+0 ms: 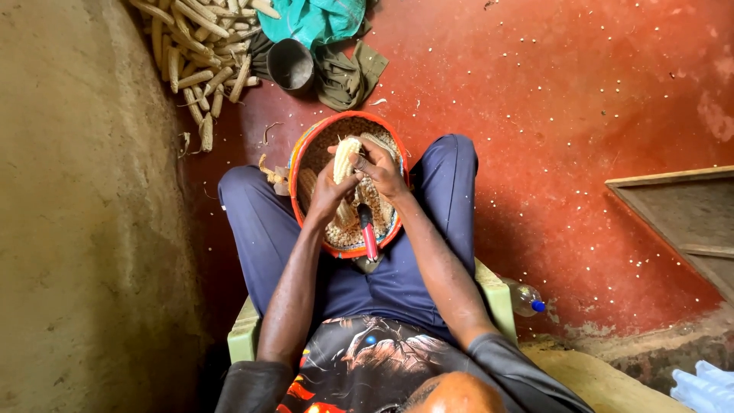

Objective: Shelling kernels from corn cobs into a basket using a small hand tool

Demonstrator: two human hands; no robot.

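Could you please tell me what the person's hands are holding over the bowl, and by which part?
Both the left hand and right hand grip a corn cob around its lower half; its tip stands free.

Rural home interior: red earthen floor (581, 115), mud wall (76, 191), heaped cobs (199, 53) (stripped bare).

Red earthen floor (581, 115) and the items lying directly on it.
A heap of bare corn cobs (200, 53) lies by the wall; beside it sit a dark cup (290, 64), teal cloth (313, 19) and olive cloth (348, 73). Loose kernels (535, 130) dot the floor; a plastic bottle (524, 297) lies near the green stool (246, 333).
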